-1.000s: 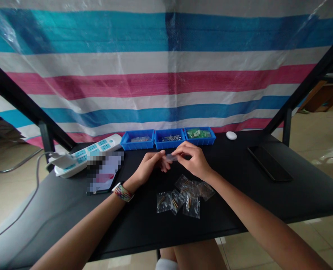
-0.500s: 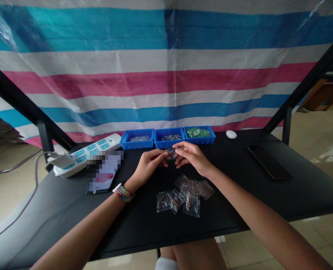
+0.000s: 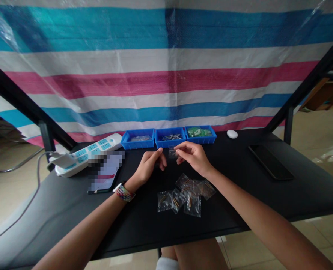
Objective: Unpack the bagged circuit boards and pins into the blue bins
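My right hand (image 3: 193, 157) pinches a small clear plastic bag (image 3: 172, 152) between thumb and fingers above the black table. What the bag holds is too small to make out. Just left of it, my left hand (image 3: 150, 165) is empty and apart from the bag, its thumb raised and its fingers loosely bent. Nearer to me on the table lies a loose group of small clear bags (image 3: 193, 204), several of them with thin brass-coloured pins inside.
Three blue bins line the back: one with clear bags (image 3: 138, 144), one with metal nails or pins (image 3: 170, 143), one with green packets (image 3: 200, 140). A power strip (image 3: 110, 148) and a phone (image 3: 107, 172) lie left; a white oval object (image 3: 232, 134) and a dark phone (image 3: 270, 162) lie right.
My left hand has let go of the small bag and drawn slightly left. My right hand keeps hold of the bag, nearly in the same place.
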The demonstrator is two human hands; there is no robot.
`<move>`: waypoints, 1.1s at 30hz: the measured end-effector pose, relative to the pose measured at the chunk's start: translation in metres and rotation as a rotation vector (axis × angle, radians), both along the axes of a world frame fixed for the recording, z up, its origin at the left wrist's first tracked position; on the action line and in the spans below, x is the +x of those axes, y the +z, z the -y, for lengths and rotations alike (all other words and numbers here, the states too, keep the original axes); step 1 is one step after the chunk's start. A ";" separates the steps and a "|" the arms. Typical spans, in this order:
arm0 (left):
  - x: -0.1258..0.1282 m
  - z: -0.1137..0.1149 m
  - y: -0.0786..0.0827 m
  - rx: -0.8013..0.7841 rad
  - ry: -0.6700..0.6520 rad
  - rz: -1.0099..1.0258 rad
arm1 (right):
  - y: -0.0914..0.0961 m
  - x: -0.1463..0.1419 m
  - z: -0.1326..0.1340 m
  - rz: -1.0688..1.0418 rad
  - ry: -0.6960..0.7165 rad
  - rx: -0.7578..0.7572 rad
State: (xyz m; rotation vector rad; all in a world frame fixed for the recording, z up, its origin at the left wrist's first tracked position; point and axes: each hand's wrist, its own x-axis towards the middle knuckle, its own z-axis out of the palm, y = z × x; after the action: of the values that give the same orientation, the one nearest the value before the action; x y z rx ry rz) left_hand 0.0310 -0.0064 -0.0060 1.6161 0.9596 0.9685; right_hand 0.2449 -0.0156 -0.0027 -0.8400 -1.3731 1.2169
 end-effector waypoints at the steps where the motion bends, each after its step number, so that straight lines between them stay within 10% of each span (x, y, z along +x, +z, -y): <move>1: 0.000 -0.001 -0.001 -0.034 -0.014 0.023 | 0.000 0.000 0.001 0.022 -0.018 0.031; 14: 0.003 -0.004 -0.002 -0.129 0.000 0.116 | 0.010 0.008 0.001 0.394 0.013 0.473; 19: 0.000 -0.009 0.001 -0.122 0.236 0.207 | 0.032 0.045 -0.010 0.381 0.067 0.239; 26: -0.022 -0.028 0.003 -0.144 0.520 0.484 | 0.043 0.112 -0.016 0.960 0.323 -0.384; 33: -0.028 -0.031 0.006 -0.094 0.537 0.569 | 0.032 0.103 -0.022 1.203 0.236 -0.451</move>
State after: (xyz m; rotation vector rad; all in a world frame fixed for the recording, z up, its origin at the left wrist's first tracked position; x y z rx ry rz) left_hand 0.0030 0.0251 -0.0005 0.9186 1.0234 1.6121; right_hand 0.3477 0.0063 0.0293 -1.9654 -2.1998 1.2407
